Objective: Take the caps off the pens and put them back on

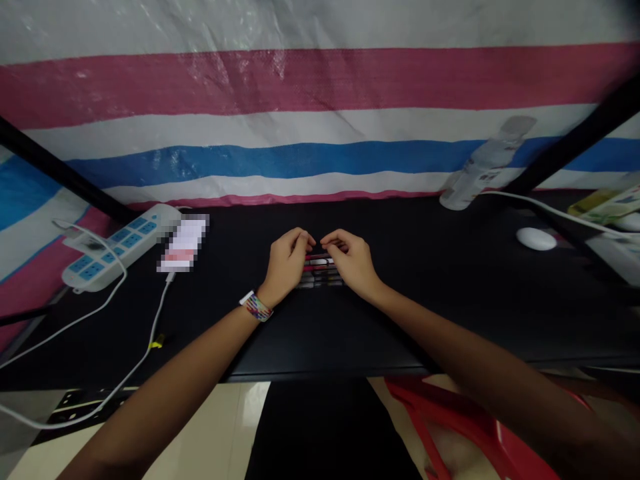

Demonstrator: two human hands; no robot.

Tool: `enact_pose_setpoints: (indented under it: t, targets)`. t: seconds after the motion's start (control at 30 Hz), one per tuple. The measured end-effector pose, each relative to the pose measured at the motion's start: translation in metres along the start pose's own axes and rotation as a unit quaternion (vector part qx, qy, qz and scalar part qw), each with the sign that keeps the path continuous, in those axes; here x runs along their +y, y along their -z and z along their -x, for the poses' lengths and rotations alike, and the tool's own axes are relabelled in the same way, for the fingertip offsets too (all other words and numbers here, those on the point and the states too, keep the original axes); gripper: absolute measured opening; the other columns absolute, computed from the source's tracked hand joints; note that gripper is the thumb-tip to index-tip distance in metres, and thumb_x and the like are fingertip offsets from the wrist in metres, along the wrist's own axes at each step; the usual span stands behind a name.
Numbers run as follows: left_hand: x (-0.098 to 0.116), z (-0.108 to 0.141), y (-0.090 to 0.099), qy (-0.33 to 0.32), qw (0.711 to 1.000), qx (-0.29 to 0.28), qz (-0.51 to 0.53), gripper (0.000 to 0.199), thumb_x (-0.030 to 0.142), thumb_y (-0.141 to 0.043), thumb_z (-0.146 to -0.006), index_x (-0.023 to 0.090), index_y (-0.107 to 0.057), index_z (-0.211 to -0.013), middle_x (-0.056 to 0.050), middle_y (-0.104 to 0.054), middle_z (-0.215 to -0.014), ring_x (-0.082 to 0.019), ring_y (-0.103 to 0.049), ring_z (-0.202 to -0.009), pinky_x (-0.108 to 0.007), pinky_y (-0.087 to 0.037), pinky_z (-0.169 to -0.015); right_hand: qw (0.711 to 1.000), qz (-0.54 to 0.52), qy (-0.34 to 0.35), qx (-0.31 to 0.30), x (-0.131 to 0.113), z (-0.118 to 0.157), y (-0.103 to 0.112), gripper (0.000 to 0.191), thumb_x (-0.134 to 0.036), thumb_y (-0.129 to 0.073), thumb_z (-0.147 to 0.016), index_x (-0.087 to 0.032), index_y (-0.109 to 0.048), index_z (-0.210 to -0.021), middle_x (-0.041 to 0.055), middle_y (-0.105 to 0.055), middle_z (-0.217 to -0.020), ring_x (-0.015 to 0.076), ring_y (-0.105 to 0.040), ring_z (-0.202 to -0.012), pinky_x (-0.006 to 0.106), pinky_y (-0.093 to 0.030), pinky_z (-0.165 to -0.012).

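Several slim pens [320,279], some with red or pink parts and some clear or grey, lie side by side across the middle of the black table. My left hand [289,263], with a patterned band on its wrist, rests at their left ends, its fingers curled round them. At the right ends is my right hand [354,262], thumb and fingers bent inward over the pens. The fingertips of the two hands are a small gap apart. Parts of the pens are hidden under both hands.
On the black table [450,300], a power strip [125,247], a blurred phone [184,245] with a white cable and a small yellow piece [158,342] lie left. A clear bottle [485,167] and a white mouse [537,239] stand right. A red chair [450,417] is below.
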State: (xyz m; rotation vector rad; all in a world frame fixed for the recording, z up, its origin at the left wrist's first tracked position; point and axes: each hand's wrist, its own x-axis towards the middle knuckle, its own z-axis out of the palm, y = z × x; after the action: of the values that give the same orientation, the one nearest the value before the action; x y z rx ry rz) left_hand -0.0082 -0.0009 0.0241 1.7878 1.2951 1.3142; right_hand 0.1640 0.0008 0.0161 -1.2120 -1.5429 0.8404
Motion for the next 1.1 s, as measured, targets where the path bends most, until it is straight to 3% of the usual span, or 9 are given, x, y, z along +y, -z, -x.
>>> enact_pose_setpoints:
  t: [0.37, 0.8, 0.97, 1.1]
  targets:
    - [-0.004, -0.003, -0.003, -0.007, 1.0, 0.018, 0.015, 0.044, 0.034, -0.045, -0.114, 0.02, -0.071, -0.081, -0.003, -0.071, -0.075, -0.017, -0.068, -0.073, -0.031, -0.051, -0.072, 0.992, 0.113, 0.043, -0.02, -0.005, 0.002, 0.001, 0.021, -0.01, -0.064, -0.089, -0.025, -0.078, -0.088, 0.0016, -0.08, -0.09, 0.0242, -0.07, -0.092, 0.038, -0.051, -0.088]
    - [-0.009, -0.007, -0.003, 0.028, 0.997, 0.015, 0.065, 0.043, 0.034, -0.047, -0.112, 0.02, -0.071, -0.079, -0.004, -0.071, -0.074, -0.017, -0.067, -0.07, -0.029, -0.051, -0.068, 0.986, 0.148, 0.067, -0.045, -0.005, -0.001, 0.004, 0.02, -0.012, -0.064, -0.088, -0.025, -0.079, -0.087, 0.0022, -0.079, -0.088, 0.024, -0.069, -0.09, 0.038, -0.051, -0.086]
    - [-0.016, -0.016, 0.003, 0.033, 0.998, 0.026, 0.053, 0.042, 0.032, -0.048, -0.11, 0.019, -0.072, -0.078, -0.004, -0.071, -0.073, -0.017, -0.067, -0.069, -0.029, -0.051, -0.067, 0.997, 0.064, 0.001, -0.052, 0.002, -0.013, 0.011, 0.021, -0.014, -0.061, -0.088, -0.023, -0.08, -0.085, 0.0026, -0.081, -0.087, 0.0231, -0.075, -0.085, 0.035, -0.053, -0.078]
    - [-0.034, -0.032, 0.021, 0.056, 0.995, 0.077, 0.027, 0.039, 0.03, -0.049, -0.106, 0.02, -0.071, -0.075, -0.004, -0.069, -0.07, -0.017, -0.066, -0.067, -0.029, -0.051, -0.065, 0.997, 0.079, -0.022, -0.001, 0.014, -0.028, 0.024, 0.02, -0.016, -0.062, -0.086, -0.023, -0.081, -0.084, 0.0036, -0.081, -0.084, 0.0239, -0.074, -0.081, 0.037, -0.053, -0.079]
